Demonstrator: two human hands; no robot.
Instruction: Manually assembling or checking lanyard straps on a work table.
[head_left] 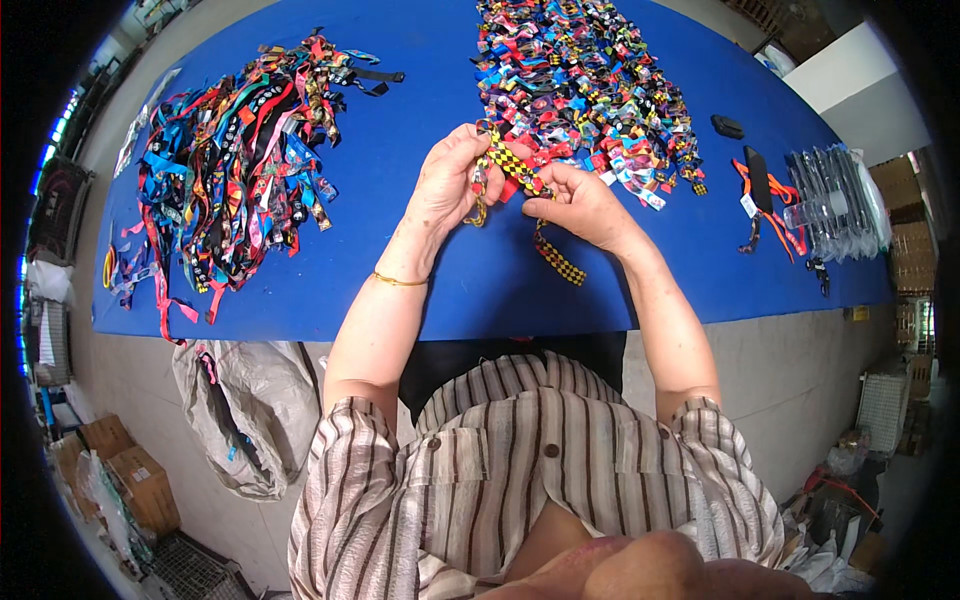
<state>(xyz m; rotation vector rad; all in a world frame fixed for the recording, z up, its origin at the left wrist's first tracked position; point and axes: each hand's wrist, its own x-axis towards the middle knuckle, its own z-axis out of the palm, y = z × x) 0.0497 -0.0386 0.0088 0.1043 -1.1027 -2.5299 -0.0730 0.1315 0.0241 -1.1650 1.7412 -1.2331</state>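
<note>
Between my two hands, above the blue table, stretches a yellow-and-black checkered strap [516, 163] that looks like a lanyard or pet collar. My left hand [455, 177] pinches its upper left end, and a loop of it dangles beneath those fingers. My right hand [585, 207] grips the strap farther right, thumb against fingers. A loose end of the strap hangs below the right hand toward the table. Red bits show just behind the strap near my fingers; I cannot tell whether they belong to it.
A tangled heap of colourful straps [240, 170] lies on the table [420, 95] at left. Dense rows of similar straps [590, 90] cover the far middle. At right are a black-and-orange strap [765, 200] and clear plastic packs [835, 205]. A whitish sack [255, 400] hangs at the near left edge.
</note>
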